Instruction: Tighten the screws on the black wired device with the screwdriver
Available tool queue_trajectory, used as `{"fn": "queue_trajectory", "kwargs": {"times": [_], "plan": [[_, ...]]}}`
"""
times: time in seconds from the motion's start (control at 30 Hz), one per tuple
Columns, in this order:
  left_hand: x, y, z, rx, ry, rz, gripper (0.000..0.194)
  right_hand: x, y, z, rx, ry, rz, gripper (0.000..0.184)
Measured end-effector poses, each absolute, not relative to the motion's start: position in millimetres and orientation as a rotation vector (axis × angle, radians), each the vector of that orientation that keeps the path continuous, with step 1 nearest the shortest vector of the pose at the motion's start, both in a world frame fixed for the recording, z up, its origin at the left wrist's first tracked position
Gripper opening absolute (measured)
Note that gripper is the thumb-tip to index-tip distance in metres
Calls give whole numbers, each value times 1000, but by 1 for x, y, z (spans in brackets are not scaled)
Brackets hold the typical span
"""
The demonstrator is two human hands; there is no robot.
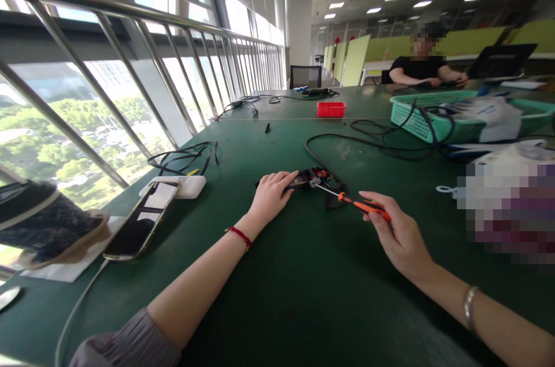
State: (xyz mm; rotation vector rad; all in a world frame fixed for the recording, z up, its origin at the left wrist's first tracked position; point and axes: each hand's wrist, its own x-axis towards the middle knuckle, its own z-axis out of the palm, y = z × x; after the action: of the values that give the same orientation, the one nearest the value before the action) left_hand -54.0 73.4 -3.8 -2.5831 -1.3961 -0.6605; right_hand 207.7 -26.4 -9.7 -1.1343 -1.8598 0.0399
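Observation:
My right hand (pixel 396 234) is closed around the orange and black handle of a screwdriver (pixel 364 206). Its thin metal shaft points left, and the tip meets a small dark device (pixel 309 177) with red and grey parts inside. Over the left end of that device lies my left hand (pixel 273 193), fingers closed on it and pressing it to the green table. A black cable (pixel 323 162) runs from beside the device toward the back right. The exact spot under the screwdriver tip is too small to make out.
A phone (pixel 143 219) leans on a white case (pixel 191 186) at left, near coiled black cables (pixel 186 159) and a bag (pixel 47 222). Farther back are a red basket (pixel 331 110) and a green basket (pixel 416 118). A person (pixel 422 63) sits across the table (pixel 260 297).

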Motion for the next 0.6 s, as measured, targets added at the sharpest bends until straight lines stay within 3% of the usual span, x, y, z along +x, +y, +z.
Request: {"fn": "queue_trajectory", "kwargs": {"times": [0.6], "plan": [[-54, 74, -4, -2584, -1386, -637, 44, 207, -23, -16, -1102, -1731, 145, 30]]}}
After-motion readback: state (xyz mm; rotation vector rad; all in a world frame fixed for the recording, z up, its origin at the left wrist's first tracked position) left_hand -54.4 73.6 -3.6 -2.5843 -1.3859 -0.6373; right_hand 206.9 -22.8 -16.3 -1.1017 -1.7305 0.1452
